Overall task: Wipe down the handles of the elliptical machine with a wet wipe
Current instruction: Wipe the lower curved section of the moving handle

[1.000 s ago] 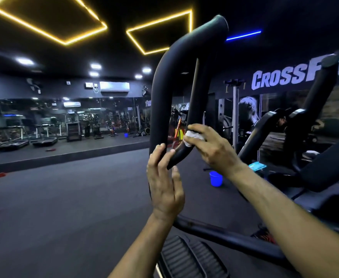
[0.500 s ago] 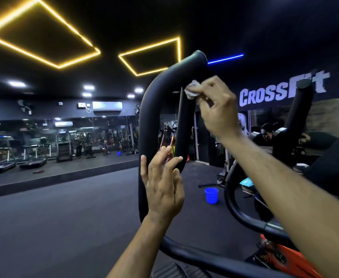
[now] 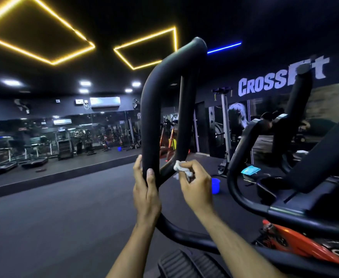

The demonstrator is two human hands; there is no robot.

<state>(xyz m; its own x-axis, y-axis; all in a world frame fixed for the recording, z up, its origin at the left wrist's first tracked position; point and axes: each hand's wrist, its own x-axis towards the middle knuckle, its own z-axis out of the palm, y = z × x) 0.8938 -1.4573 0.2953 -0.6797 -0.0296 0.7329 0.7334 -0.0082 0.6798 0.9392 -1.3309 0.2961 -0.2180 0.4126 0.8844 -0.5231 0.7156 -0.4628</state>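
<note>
The elliptical's black looped left handle (image 3: 150,109) rises in front of me at centre. My left hand (image 3: 146,193) grips its outer bar low down, thumb in front and fingers wrapped behind. My right hand (image 3: 196,185) pinches a crumpled white wet wipe (image 3: 181,167) and presses it against the lower end of the loop's inner bar (image 3: 185,121). The machine's right handle (image 3: 299,101) stands upright at the right, untouched.
A blue bucket (image 3: 215,186) sits on the dark floor just beyond my right hand. A teal wipe packet (image 3: 250,169) lies on the machine's console at the right. The ribbed pedal (image 3: 186,265) is below me; the orange frame (image 3: 297,241) lies lower right. Mirrors and gym equipment line the far wall.
My right hand has slid the wipe from the top of the inner bar down to its lower end. My left hand, open before, has closed round the outer bar.
</note>
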